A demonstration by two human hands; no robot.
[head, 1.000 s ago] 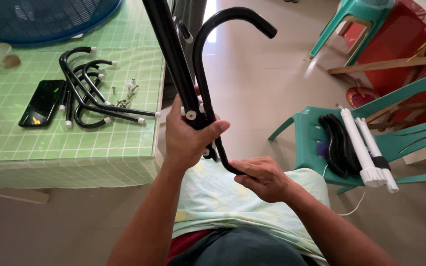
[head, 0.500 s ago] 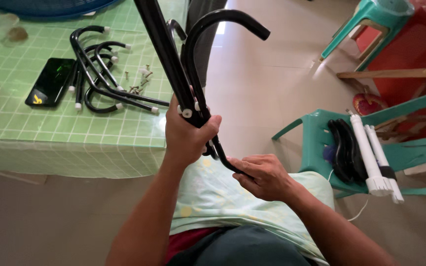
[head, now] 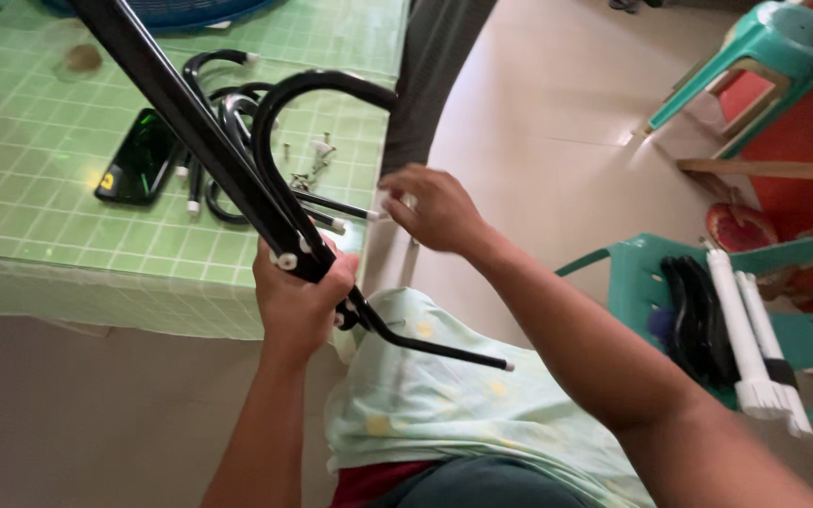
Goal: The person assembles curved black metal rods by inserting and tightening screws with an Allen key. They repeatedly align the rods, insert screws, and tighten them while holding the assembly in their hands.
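Fingers of my left hand [head: 301,299] clench the black pole [head: 201,141] and curved black hook [head: 279,113] above my lap. My right hand [head: 433,207] reaches the table [head: 39,245] edge, apparently touching loose hooks [head: 331,205], fingers half-curled.

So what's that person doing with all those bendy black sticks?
A person sits by a green tiled table. Their left hand grips a bundle of black metal tubes, one of them hooked at the top, holding it up over their lap. Their right hand is open and reaching toward the table edge, where more curved black tubes lie beside small screws and a phone. A teal plastic chair nearby holds white pipes and black parts.
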